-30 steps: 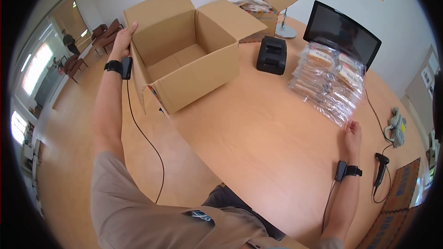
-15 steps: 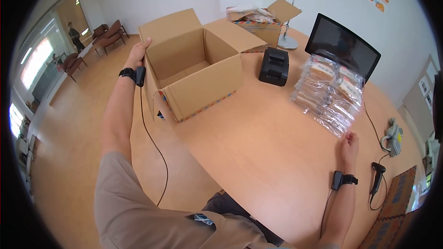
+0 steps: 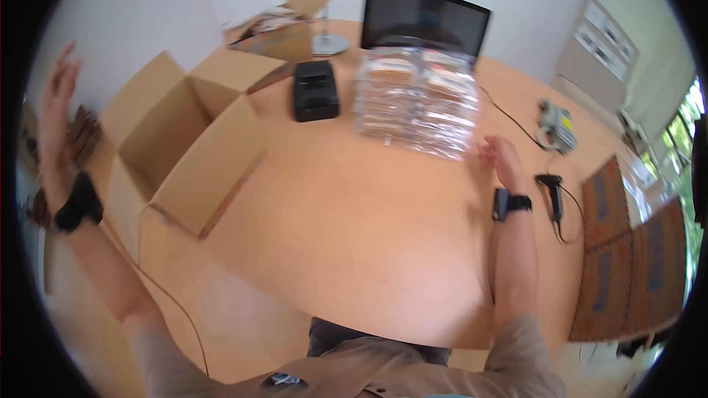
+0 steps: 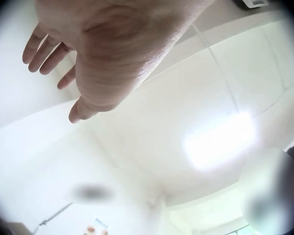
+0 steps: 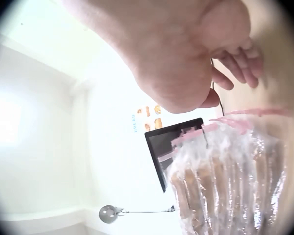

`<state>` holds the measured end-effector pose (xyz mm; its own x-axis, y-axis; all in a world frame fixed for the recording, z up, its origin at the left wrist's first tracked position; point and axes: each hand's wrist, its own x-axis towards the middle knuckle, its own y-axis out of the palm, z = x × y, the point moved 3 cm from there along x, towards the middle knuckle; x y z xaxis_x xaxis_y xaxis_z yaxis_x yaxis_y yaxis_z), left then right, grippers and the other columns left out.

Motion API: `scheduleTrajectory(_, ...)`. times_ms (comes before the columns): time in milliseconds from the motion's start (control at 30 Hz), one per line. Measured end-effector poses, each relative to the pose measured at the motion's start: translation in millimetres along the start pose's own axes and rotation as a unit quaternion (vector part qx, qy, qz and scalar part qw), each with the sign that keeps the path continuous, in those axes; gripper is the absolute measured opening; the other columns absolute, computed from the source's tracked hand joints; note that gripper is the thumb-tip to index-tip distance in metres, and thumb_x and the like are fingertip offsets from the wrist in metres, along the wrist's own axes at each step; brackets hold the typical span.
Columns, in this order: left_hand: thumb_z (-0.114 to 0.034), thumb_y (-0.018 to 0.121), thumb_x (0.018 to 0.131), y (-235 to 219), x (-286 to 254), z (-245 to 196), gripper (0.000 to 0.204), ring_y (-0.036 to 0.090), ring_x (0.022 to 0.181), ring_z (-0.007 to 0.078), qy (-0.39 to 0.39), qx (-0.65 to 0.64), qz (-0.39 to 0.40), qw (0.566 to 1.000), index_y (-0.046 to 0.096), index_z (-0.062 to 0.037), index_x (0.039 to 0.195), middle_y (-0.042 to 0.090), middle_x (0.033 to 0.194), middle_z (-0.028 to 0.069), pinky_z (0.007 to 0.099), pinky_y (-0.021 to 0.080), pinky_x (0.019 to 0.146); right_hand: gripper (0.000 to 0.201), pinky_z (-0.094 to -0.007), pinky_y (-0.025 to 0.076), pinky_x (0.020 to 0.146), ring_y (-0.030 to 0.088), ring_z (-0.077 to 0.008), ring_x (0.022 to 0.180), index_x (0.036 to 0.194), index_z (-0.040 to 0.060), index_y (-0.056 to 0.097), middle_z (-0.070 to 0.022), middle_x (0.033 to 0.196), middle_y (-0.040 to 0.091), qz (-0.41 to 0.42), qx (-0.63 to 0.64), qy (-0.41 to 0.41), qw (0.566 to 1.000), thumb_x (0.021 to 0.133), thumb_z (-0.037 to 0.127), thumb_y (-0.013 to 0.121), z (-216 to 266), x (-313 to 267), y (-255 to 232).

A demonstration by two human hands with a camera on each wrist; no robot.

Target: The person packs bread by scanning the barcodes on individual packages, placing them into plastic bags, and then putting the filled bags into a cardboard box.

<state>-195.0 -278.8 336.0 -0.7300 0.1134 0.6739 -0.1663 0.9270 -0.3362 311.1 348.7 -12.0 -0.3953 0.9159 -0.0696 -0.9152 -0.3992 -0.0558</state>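
My left hand [image 3: 59, 99] is raised to the left of the open cardboard box [image 3: 214, 169], holding nothing, its fingers extended. In the left wrist view that hand [image 4: 108, 54] shows its palm side against the ceiling, fingers spread. The box stands with its flaps up at the left side of the table, and I see bare cardboard inside. At the right, my right hand [image 3: 505, 162] hovers beside a stack of clear plastic bags [image 3: 417, 107] with brown contents. The right wrist view has the bags [image 5: 225, 181] upright in rows just beyond the loosely bent fingers [image 5: 240, 68].
A black printer [image 3: 315, 91] sits between box and bags, with a monitor [image 3: 424, 26] behind. At the back left stands a second carton [image 3: 276, 43] with packets. To the right are a telephone [image 3: 557, 127], a barcode scanner [image 3: 552, 195] and flattened printed cartons [image 3: 627, 258].
My left hand has let go of the box's left side and moved up and outward. My right hand has drawn slightly away from the bags' corner. The head view has turned right.
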Motion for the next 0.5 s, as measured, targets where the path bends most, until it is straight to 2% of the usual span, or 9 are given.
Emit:
scheduleTrajectory(33, -0.042, 0.064, 0.109, 11.0, -23.6, -54.6, 0.057, 0.048, 0.152, 0.0198, 0.04, 0.021, 0.052, 0.998, 0.057, -0.0171, 0.16, 0.055, 0.163, 0.0154, 0.0373, 0.038, 0.123, 0.029, -0.0282, 0.052, 0.07, 0.065, -0.0111, 0.081, 0.116, 0.0038, 0.074, -0.0029, 0.091, 0.071, -0.058, -0.039, -0.034, 0.997, 0.106, 0.028, 0.061, 11.8, 8.6, -7.6)
scheduleTrajectory(100, -0.043, 0.057, 0.112, 48.2, -54.0, -114.3, 0.052, 0.056, 0.143, 0.0213, 0.23, -0.013, 0.157, 0.96, 0.059, -0.0172, 0.157, 0.055, 0.164, 0.007, 0.0335, 0.039, 0.12, 0.032, -0.0274, 0.053, 0.072, 0.066, -0.0104, 0.081, 0.119, 0.0035, 0.074, -0.0018, 0.092, 0.071, -0.114, -0.079, -0.07, 0.988, 0.107, 0.029, 0.06, 34.5, 13.5, -6.0)
scheduleTrajectory(167, -0.036, 0.057, 0.112, 113.2, -66.2, -140.3, 0.049, 0.06, 0.136, 0.018, 0.22, -0.146, 0.281, 0.923, 0.061, -0.0107, 0.154, 0.057, 0.163, 0.0069, 0.0322, 0.042, 0.117, 0.031, -0.0266, 0.051, 0.07, 0.063, -0.0109, 0.077, 0.116, 0.0, 0.076, -0.0018, 0.09, 0.072, -0.151, 0.009, -0.131, 0.98, 0.106, 0.025, 0.062, 70.4, 3.5, 4.6)
scheduleTrajectory(200, -0.035, 0.061, 0.11, 148.5, -70.2, -165.6, 0.046, 0.062, 0.127, 0.0184, 0.291, -0.069, 0.332, 0.894, 0.063, -0.013, 0.151, 0.061, 0.154, 0.0088, 0.0336, 0.045, 0.113, 0.031, -0.0266, 0.051, 0.07, 0.063, -0.0109, 0.077, 0.116, 0.0, 0.076, -0.0018, 0.09, 0.072, -0.15, 0.007, -0.131, 0.98, 0.106, 0.025, 0.062, 76.8, 3.8, 8.5)
scheduleTrajectory(267, -0.041, 0.069, 0.107, 222.6, -126.8, -195.4, 0.052, 0.064, 0.115, 0.0202, 0.168, -0.146, 0.388, 0.894, 0.063, -0.0152, 0.151, 0.063, 0.135, 0.011, 0.0342, 0.051, 0.104, 0.032, -0.0268, 0.051, 0.072, 0.064, -0.0112, 0.079, 0.114, -0.0009, 0.078, -0.0021, 0.091, 0.072, -0.132, 0.026, -0.167, 0.977, 0.106, 0.028, 0.067, 87.7, 7.4, 18.2)
scheduleTrajectory(333, -0.046, 0.068, 0.106, 315.9, -136.4, -182.7, 0.063, 0.062, 0.13, 0.0283, 0.244, -0.073, 0.444, 0.859, 0.057, -0.0072, 0.155, 0.058, 0.149, 0.0193, 0.0401, 0.05, 0.111, 0.033, -0.0283, 0.052, 0.072, 0.065, -0.0121, 0.078, 0.111, -0.0013, 0.079, -0.0027, 0.088, 0.073, -0.126, 0.001, -0.207, 0.97, 0.105, 0.03, 0.069, 83.7, 15.0, 29.0)
scheduleTrajectory(400, -0.045, 0.069, 0.105, 402.6, -151.8, -144.4, 0.063, 0.054, 0.143, 0.0434, 0.281, -0.036, 0.344, 0.895, 0.059, -0.0038, 0.153, 0.056, 0.155, 0.029, 0.0492, 0.045, 0.12, 0.034, -0.0297, 0.052, 0.071, 0.066, -0.013, 0.078, 0.108, -0.0017, 0.08, -0.0033, 0.085, 0.073, -0.128, -0.021, -0.248, 0.96, 0.105, 0.031, 0.071, 77.2, 22.4, 37.3)
scheduleTrajectory(467, -0.047, 0.066, 0.105, 445.4, -167.4, -111.8, 0.064, 0.052, 0.139, 0.0555, 0.199, -0.031, 0.298, 0.933, 0.06, -0.0055, 0.153, 0.055, 0.146, 0.0415, 0.0547, 0.045, 0.118, 0.036, -0.0333, 0.054, 0.071, 0.068, -0.0157, 0.074, 0.1, -0.0024, 0.081, -0.0067, 0.079, 0.074, -0.162, -0.132, -0.273, 0.939, 0.103, 0.033, 0.074, 72.8, 23.6, 43.0)
scheduleTrajectory(500, -0.047, 0.065, 0.105, 446.8, -176.6, -106.3, 0.063, 0.051, 0.142, 0.0543, 0.137, -0.032, 0.295, 0.945, 0.06, -0.0057, 0.153, 0.057, 0.146, 0.0399, 0.0542, 0.045, 0.118, 0.036, -0.0333, 0.054, 0.071, 0.068, -0.0157, 0.074, 0.1, -0.0024, 0.081, -0.0067, 0.079, 0.074, -0.168, -0.129, -0.276, 0.938, 0.103, 0.033, 0.074, 74.2, 21.1, 47.3)
